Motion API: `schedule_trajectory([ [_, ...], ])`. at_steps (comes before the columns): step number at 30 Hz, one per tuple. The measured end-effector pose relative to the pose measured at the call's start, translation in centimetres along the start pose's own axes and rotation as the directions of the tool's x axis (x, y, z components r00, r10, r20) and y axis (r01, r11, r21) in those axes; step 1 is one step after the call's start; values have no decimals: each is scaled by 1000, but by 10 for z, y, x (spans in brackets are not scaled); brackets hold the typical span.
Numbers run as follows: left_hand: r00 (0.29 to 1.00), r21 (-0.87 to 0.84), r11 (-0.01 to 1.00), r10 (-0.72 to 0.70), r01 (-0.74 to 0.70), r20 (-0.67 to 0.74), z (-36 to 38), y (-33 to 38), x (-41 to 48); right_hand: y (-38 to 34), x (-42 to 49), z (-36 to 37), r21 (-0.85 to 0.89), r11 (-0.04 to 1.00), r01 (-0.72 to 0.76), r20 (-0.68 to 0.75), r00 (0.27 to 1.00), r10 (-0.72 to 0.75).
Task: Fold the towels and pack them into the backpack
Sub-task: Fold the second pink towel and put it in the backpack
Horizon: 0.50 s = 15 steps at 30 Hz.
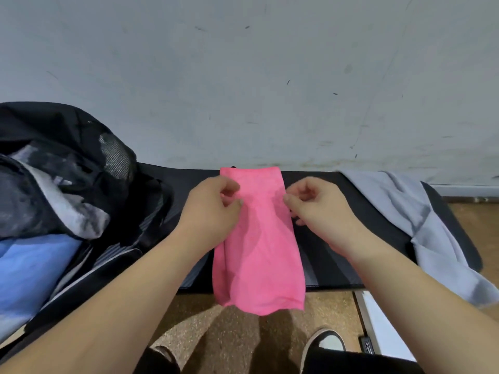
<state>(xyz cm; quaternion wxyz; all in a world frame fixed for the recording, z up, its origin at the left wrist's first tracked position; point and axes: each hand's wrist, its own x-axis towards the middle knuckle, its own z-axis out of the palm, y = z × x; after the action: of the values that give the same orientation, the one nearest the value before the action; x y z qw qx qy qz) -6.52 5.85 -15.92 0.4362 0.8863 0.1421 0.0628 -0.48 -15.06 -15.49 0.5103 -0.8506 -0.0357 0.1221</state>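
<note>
A pink towel [259, 252], folded into a long strip, lies across the black table [337, 201], its near end hanging over the front edge. My left hand [213, 211] pinches the strip's left edge about a third of the way down. My right hand [318, 209] pinches the right edge opposite it. A black backpack [81, 163] lies open at the left with a blue towel [29, 271] and a grey-white cloth [70, 209] inside. A light grey towel [429, 222] lies unfolded at the table's right end, draped over the edge.
A pale wall [243, 76] rises right behind the table. Below the front edge is a speckled brown floor [237, 333] with my shoe [324, 344]. A white board [378, 319] stands at the lower right.
</note>
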Motion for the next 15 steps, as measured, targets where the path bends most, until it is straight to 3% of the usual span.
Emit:
schedule_trajectory([
  [3, 976, 182, 972, 112, -147, 189, 1, 0, -24, 2, -34, -12, -133, 989, -66, 157, 984, 86],
  [6, 931, 308, 920, 133, -244, 341, -1, -8, -47, 7, -69, -18, -271, 959, -80, 252, 956, 151],
  [10, 880, 307, 894, 168, -326, 444, -4, -20, -72, 17, -108, -15, -373, 927, 51, 302, 951, 69],
  [15, 868, 281, 895, 192, -347, 458, -10, -27, -85, 56, -128, -1, -512, 813, 279, 340, 934, -106],
])
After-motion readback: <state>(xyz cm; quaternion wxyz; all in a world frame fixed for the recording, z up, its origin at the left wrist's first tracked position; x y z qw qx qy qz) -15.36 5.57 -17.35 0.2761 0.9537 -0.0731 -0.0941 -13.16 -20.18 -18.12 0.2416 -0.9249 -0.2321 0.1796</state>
